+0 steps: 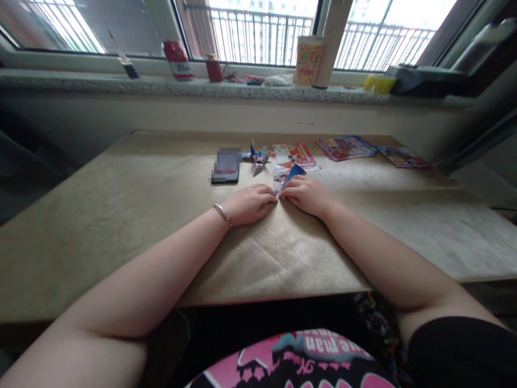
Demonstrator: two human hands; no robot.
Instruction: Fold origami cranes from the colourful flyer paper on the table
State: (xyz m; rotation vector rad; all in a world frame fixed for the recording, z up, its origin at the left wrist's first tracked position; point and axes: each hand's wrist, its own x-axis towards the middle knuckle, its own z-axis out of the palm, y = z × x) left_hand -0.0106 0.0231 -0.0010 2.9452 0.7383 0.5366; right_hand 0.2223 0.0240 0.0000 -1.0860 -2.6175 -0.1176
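A folded piece of printed paper (283, 175), blue and white with a picture on it, lies on the table between my hands. My left hand (254, 202), with a silver bangle at the wrist, pinches its near corner. The fingers of my right hand (304, 193) are closed on the paper's right side near the same corner, partly covering it. Just beyond stands a folded paper shape (258, 157) with pointed tips. A red printed sheet (297, 154) lies flat behind the paper, and a phone (226, 166) rests to the left.
Stacks of printed sheets (346, 147) and another pile (404, 156) lie at the table's back right. On the windowsill (149, 83) stand a red-and-white can (177, 60), a red bottle (213, 68), a patterned cup (308, 62) and a yellow object (378, 84). The table's (226, 269) near edge faces my body.
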